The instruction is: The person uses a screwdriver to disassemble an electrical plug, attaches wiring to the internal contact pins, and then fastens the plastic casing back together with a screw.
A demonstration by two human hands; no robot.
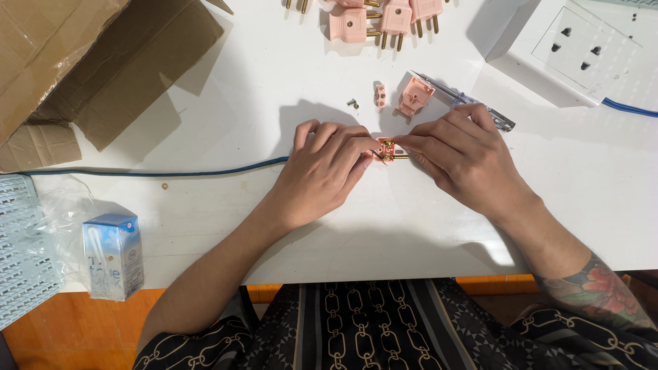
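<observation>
Both my hands meet at the middle of the white table [205, 219] around a small pink plug half with brass pins [386, 150]. My left hand [324, 171] grips it together with the end of a blue cable [171, 171] that runs off to the left. My right hand [459, 154] pinches the plug's brass pin side from the right. Just beyond the hands lie a pink plug cover [414, 95], a small pink clamp piece [380, 95] and a tiny screw [353, 103]. A screwdriver with a clear handle [473, 104] lies behind my right hand.
Several assembled pink plugs [373, 17] lie at the far edge. A white socket block [562, 51] with a blue lead sits at the far right. An open cardboard box [89, 62] stands far left, a small blue carton [113, 255] and a pale plastic basket [20, 253] near left.
</observation>
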